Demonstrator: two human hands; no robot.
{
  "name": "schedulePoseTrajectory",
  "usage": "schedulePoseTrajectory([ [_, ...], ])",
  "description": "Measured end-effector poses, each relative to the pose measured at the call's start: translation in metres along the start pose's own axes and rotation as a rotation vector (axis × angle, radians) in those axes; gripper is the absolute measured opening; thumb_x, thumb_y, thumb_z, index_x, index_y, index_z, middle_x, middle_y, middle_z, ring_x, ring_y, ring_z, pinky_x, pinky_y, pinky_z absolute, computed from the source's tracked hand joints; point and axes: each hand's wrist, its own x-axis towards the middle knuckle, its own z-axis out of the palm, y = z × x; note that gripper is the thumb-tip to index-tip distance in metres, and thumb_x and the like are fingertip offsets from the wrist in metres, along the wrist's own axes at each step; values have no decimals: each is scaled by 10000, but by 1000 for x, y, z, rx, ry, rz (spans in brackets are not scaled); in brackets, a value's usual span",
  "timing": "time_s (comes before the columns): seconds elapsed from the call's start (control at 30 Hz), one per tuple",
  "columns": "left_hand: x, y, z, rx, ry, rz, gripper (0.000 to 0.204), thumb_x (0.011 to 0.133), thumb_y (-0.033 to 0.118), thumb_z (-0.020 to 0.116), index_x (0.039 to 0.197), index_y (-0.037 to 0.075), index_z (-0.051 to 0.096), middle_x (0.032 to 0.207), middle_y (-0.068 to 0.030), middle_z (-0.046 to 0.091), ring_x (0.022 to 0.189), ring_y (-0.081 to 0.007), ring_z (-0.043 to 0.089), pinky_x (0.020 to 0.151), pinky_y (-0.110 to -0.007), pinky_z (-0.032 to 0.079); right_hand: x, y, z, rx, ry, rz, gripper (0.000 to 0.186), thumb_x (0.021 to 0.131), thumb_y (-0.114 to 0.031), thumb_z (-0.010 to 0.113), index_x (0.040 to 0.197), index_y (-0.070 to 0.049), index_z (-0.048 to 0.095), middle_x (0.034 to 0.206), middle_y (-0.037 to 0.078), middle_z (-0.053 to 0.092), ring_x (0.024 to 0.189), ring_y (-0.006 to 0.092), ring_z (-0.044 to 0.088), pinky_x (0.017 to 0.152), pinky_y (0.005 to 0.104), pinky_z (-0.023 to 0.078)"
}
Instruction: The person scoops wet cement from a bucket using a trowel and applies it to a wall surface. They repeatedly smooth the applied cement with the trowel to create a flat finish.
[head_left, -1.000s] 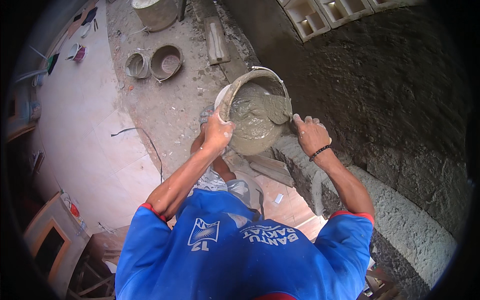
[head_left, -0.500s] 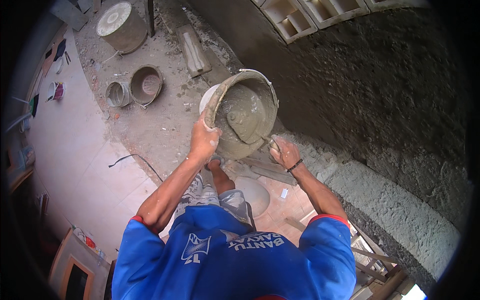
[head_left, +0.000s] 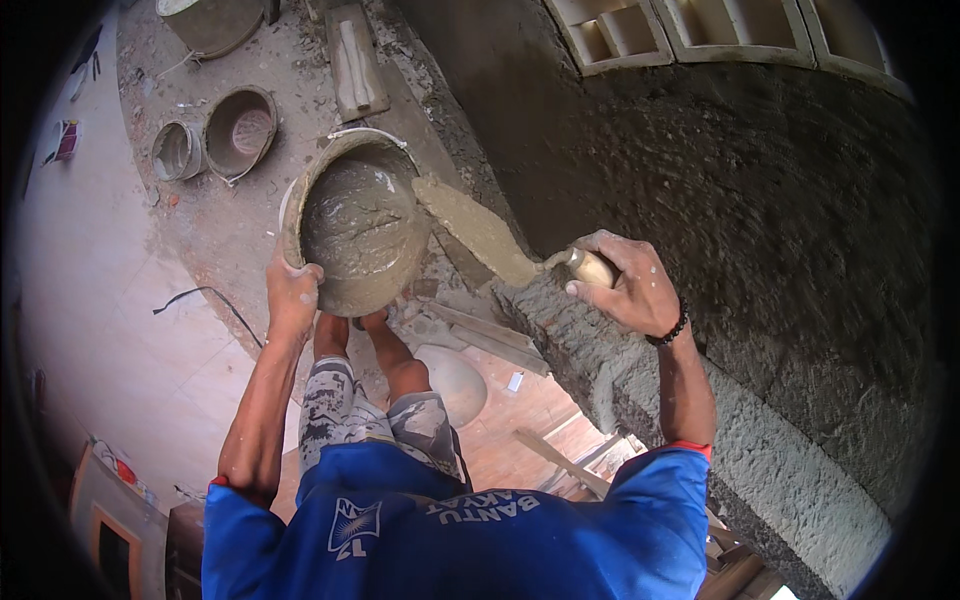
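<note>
My left hand (head_left: 294, 292) grips the near left rim of a bucket (head_left: 292, 215), which is tilted toward me. Wet grey mortar (head_left: 365, 225) lies inside it. My right hand (head_left: 632, 285) is wrapped round the wooden handle of a trowel (head_left: 478, 228). The trowel's long blade is coated with mortar and points left, its tip at the bucket's right rim. Beyond the blade and my right hand stands a wall (head_left: 720, 190) with a dark, rough mortar coat.
A rough concrete ledge (head_left: 770, 465) runs along the wall's foot. Pale framed openings (head_left: 740, 35) sit above. Two smaller buckets (head_left: 240, 132) and a large drum (head_left: 215, 25) stand at the far left. A mortar-smeared board (head_left: 355, 65) lies beyond my bucket. Planks (head_left: 490, 335) lie near my feet.
The trowel has come out of the bucket's mortar and swung right toward the wall, mortar on its blade. The bucket, still in my left hand, sits further left in view.
</note>
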Motion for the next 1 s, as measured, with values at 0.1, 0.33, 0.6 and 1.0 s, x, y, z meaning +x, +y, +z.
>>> schedulePoseTrajectory([
  [0.1, -5, -10, -8, -23, 58, 2, 586, 718, -110, 488, 1301, -56, 508, 1145, -118, 629, 1035, -193, 578, 917, -270, 426, 4, 36, -11, 78, -42, 100, 376, 800, -271, 746, 1035, 8, 656, 817, 110, 643, 647, 212, 599, 596, 357, 482],
  [0.33, -25, -29, -17, -3, 63, -108, 618, 696, -121, 477, 1309, -45, 510, 1145, -121, 628, 1042, -204, 580, 923, -277, 427, -54, 58, -110, -497, 794, 408, 476, 923, -292, 640, 1250, 49, 581, 1050, 180, 682, 914, 204, 661, 763, 339, 527],
  [0.6, -56, -12, 16, 17, -97, -16, 640, 702, -114, 504, 1336, -29, 497, 1183, -138, 623, 1069, -210, 582, 950, -288, 426, -78, 22, 15, -236, 186, 167, 403, 765, -165, 690, 1111, 22, 602, 991, 222, 641, 890, 388, 632, 765, 452, 509],
  [1.0, -97, 93, 73, -9, -258, 125, 595, 700, -115, 532, 1289, -28, 527, 1086, -94, 627, 947, -170, 578, 827, -282, 466, -73, 8, 94, -376, 38, 170, 361, 823, -134, 584, 1173, -48, 578, 855, 244, 652, 799, 404, 656, 691, 487, 537],
])
